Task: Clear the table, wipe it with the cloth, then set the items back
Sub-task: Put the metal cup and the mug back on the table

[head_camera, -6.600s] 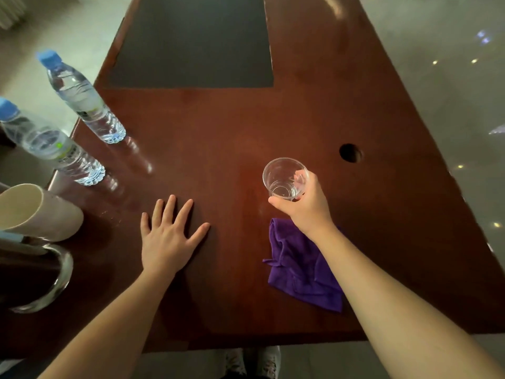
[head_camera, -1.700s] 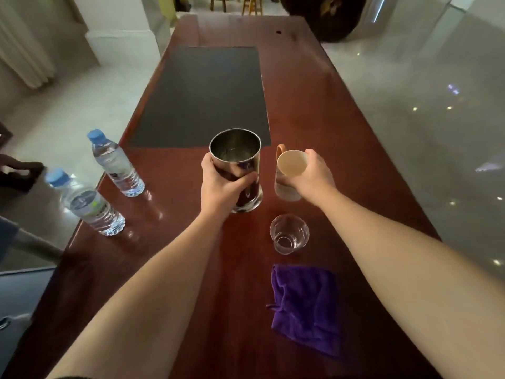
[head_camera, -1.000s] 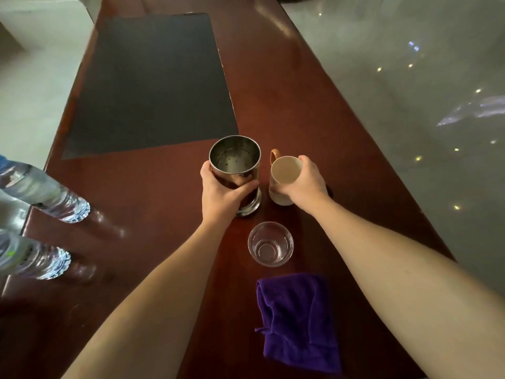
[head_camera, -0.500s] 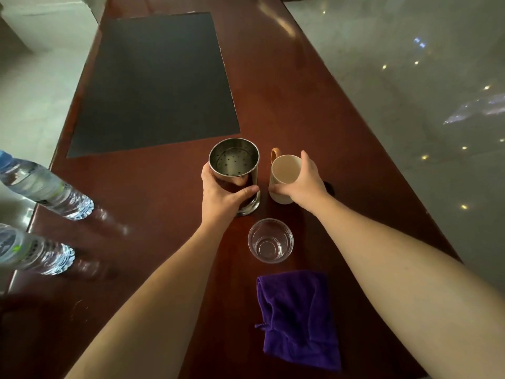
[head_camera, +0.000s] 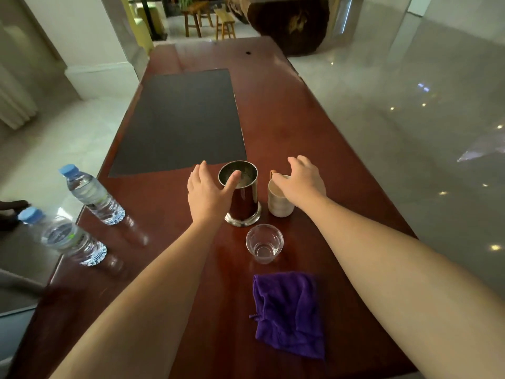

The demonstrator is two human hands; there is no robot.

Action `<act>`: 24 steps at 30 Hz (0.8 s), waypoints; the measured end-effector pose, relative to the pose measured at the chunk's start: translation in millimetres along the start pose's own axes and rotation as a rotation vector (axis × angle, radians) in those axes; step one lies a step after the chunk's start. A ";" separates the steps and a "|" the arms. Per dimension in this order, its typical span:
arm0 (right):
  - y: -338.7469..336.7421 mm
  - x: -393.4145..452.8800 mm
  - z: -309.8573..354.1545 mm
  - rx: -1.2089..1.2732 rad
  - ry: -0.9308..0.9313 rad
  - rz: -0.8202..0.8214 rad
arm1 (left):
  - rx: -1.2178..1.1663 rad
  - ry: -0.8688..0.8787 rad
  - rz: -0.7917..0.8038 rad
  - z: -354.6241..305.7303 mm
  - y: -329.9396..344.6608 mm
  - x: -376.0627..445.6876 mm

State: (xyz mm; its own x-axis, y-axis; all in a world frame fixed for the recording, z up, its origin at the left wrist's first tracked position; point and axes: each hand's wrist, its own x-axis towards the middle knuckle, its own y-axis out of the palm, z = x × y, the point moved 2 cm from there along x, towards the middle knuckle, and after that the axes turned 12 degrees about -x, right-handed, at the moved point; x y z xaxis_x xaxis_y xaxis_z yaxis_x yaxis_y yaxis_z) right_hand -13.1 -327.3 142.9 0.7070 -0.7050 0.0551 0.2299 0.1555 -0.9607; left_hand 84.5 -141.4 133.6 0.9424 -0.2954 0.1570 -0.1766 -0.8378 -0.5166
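Note:
A steel canister [head_camera: 243,198] stands upright on the dark red wooden table [head_camera: 314,132]. Just right of it stands a cream mug [head_camera: 278,205]. My left hand [head_camera: 209,194] hovers at the canister's left side, fingers spread and relaxed, holding nothing. Over the mug's rim my right hand [head_camera: 302,180] is lifted with loose fingers, and it covers part of the mug. A clear glass [head_camera: 264,243] stands in front of the canister. Nearer to me lies a crumpled purple cloth [head_camera: 289,310].
Two water bottles with blue caps, one [head_camera: 91,194] farther and one [head_camera: 61,236] nearer, stand near the table's left edge. A dark mat [head_camera: 180,121] covers the far middle. A shiny tiled floor [head_camera: 410,105] lies to the right.
Both hands have let go: the left has come off the canister, the right off the mug. Both items now stand on the table. The view has tilted up.

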 end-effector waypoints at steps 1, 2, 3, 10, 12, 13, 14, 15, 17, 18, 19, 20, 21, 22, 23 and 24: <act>-6.0 -4.0 3.3 -0.019 -0.021 -0.010 | 0.062 0.035 -0.014 -7.3 -6.0 -4.3; -11.4 -8.1 6.1 -0.040 -0.041 -0.013 | 0.117 0.068 -0.026 -14.4 -11.7 -9.3; -16.3 -12.2 8.1 -0.061 -0.058 -0.014 | 0.169 0.095 -0.034 -21.5 -17.2 -14.4; -34.4 -43.4 15.4 -0.188 -0.176 -0.069 | 0.648 0.231 0.025 -44.0 -51.8 -48.8; -35.2 -50.6 17.0 -0.198 -0.201 -0.066 | 0.702 0.224 0.028 -42.3 -60.0 -55.6; -35.7 -53.7 18.1 -0.195 -0.209 -0.063 | 0.722 0.216 0.036 -40.9 -63.4 -58.5; -36.3 -56.4 19.7 -0.192 -0.218 -0.066 | 0.737 0.211 0.044 -39.3 -66.8 -61.0; -36.8 -59.0 22.0 -0.193 -0.231 -0.074 | 0.749 0.207 0.050 -37.7 -70.3 -63.1; -36.5 -64.2 28.7 -0.208 -0.275 -0.089 | 0.761 0.197 0.052 -32.9 -77.9 -66.9; -35.9 -66.1 33.4 -0.216 -0.299 -0.084 | 0.761 0.191 0.046 -30.2 -82.0 -68.1; -35.2 -67.7 39.2 -0.218 -0.320 -0.072 | 0.760 0.181 0.039 -27.4 -86.9 -69.1; -34.6 -68.9 45.9 -0.219 -0.340 -0.064 | 0.758 0.166 0.031 -24.6 -92.5 -69.3; -33.7 -69.7 53.7 -0.223 -0.361 -0.060 | 0.757 0.149 0.022 -21.4 -98.4 -69.0; -32.1 -70.6 62.7 -0.232 -0.386 -0.056 | 0.757 0.133 0.014 -17.5 -105.0 -68.6; -30.2 -71.4 72.9 -0.242 -0.415 -0.050 | 0.758 0.118 0.005 -13.0 -112.2 -68.2; -28.1 -72.2 84.3 -0.250 -0.442 -0.042 | 0.759 0.102 -0.006 -7.7 -120.2 -67.7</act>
State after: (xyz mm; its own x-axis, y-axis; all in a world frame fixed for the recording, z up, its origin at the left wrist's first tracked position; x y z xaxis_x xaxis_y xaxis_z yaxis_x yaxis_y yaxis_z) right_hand -14.3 -222.5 188.8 0.9285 -0.3382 0.1535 0.1358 -0.0755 -0.9879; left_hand 39.7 -24.2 191.5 0.9054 -0.3636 0.2193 0.1067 -0.3050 -0.9463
